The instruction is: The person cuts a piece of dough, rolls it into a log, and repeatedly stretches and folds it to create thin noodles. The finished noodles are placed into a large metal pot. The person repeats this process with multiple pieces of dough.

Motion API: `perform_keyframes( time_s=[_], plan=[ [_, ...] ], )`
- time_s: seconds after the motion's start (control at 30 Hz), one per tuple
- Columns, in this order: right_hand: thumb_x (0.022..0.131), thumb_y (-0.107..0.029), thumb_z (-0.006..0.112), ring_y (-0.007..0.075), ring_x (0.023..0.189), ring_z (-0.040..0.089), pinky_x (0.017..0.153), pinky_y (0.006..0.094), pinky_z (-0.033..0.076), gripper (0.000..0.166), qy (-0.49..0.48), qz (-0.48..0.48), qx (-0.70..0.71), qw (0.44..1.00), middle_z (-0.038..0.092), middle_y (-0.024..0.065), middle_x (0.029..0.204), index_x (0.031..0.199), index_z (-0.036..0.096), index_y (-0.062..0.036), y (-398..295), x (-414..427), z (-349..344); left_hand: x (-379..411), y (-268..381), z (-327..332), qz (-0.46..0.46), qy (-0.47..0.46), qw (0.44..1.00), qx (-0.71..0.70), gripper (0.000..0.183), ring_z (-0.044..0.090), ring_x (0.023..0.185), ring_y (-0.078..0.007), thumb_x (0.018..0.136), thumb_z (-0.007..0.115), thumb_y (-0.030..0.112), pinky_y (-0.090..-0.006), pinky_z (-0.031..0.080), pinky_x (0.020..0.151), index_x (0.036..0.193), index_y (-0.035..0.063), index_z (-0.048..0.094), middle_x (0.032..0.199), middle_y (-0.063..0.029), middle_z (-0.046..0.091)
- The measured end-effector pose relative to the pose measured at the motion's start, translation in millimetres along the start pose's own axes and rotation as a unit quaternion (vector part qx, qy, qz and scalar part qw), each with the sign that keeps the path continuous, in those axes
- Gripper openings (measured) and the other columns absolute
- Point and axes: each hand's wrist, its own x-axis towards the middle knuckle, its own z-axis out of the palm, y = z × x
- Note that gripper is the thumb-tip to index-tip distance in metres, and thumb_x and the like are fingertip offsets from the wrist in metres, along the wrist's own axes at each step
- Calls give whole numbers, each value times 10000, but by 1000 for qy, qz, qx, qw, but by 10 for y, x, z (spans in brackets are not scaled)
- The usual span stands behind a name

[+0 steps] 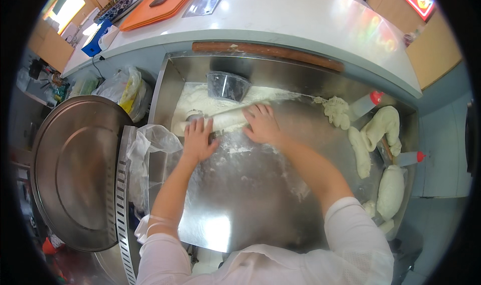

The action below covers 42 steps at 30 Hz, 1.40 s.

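Note:
A long roll of dough [229, 119] lies at the floured far left of the stainless steel work surface [255, 195]. My left hand [198, 140] rests with spread fingers at its left part. My right hand [263, 123] lies on its right end, palm down, fingers spread. Neither hand is closed around it. White flour [191, 97] is heaped behind the roll, and a dark plastic tub [228, 86] stands tilted in it. Further right lie a lumpy piece of dough [336, 112], a dough strip [359, 151], a folded dough piece [381, 125] and a larger oval dough lump [391, 193].
A wooden rolling pin [266, 56] lies along the back rim. Two squeeze bottles with red caps [362, 104] [409, 158] stand or lie at the right. A large round metal lid [80, 172] and a clear plastic bag [159, 138] are at the left. Orange trays [161, 5] rest on the white counter [300, 18].

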Motion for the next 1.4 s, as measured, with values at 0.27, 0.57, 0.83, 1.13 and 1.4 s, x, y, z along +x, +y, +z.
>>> perform_keyframes(
  time_s=[0.27,0.57,0.83,1.13,1.4],
  plan=[
    [794,-266,686,264,860,510,815,423,355,162,-121,-19,156,980,526,45,823,757,613,-127,-1054,-2179,-1146,-1107,1160,-429,128,11,978,-167,540,511,1151,-394,809,655,317,-473,433,945,1269,58,544,1259,-232,522],
    [833,-238,656,367,1130,488,974,528,360,330,-72,14,271,960,547,162,1136,1095,604,-44,-1942,-2752,-1296,-2226,2182,2,-53,19,997,-47,679,242,1397,-498,863,574,364,-673,232,1061,1425,22,407,1511,-286,283],
    [932,-470,458,440,1386,295,1086,638,229,612,-198,54,-17,978,410,186,1471,1368,490,-41,-1805,-2063,-864,-2251,1995,-474,-119,-91,979,-140,773,149,1437,-484,854,566,384,-684,154,1094,1466,-15,315,1555,-249,213],
    [908,-470,521,505,1428,118,1032,760,110,606,-249,83,8,965,255,151,1558,1424,468,-157,-2162,-3118,-1291,-3081,2466,-335,-161,-63,982,-73,706,202,1400,-504,877,538,458,-757,165,1018,1470,115,367,1534,-256,252],
    [914,-429,523,481,1414,180,1052,741,152,577,-218,178,-52,958,267,143,1554,1438,446,-199,-1521,-2023,-908,-2113,1839,-361,-226,-75,965,-109,776,148,1425,-493,821,565,581,-716,142,1067,1478,211,381,1563,-220,211]
  ],
)
